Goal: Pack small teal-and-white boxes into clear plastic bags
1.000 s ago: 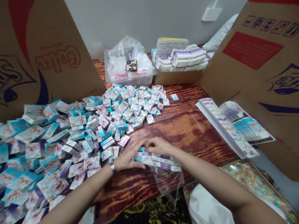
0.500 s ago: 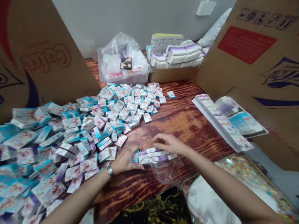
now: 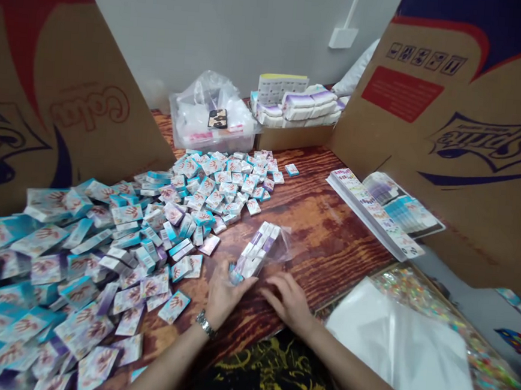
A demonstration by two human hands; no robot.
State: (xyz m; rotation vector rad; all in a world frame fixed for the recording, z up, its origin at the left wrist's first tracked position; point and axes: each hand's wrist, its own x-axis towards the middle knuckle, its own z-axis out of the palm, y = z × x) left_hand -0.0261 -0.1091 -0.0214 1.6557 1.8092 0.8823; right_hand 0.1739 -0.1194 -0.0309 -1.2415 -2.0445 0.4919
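A row of small white and purple boxes [image 3: 256, 252] lies inside a clear plastic bag [image 3: 283, 245] on the wooden table [image 3: 321, 224], pointing away from me. My left hand [image 3: 223, 291], a watch on its wrist, grips the near end of that row. My right hand [image 3: 289, 299] rests on the table just right of the near end, fingers curled, touching the bag's edge. A big heap of small teal and white boxes [image 3: 104, 237] spreads across the left half of the table.
Tall cardboard sheets stand at left [image 3: 69, 102] and right [image 3: 463, 145]. At the back sit a clear bag of items [image 3: 212, 116] and a carton of bagged packs [image 3: 298, 111]. Printed sheets [image 3: 376, 210] lie at right; a stack of clear bags [image 3: 406, 350] sits near right.
The bagged row of boxes has turned from lying crosswise to pointing away from me. Both hands have drawn back toward me to its near end.
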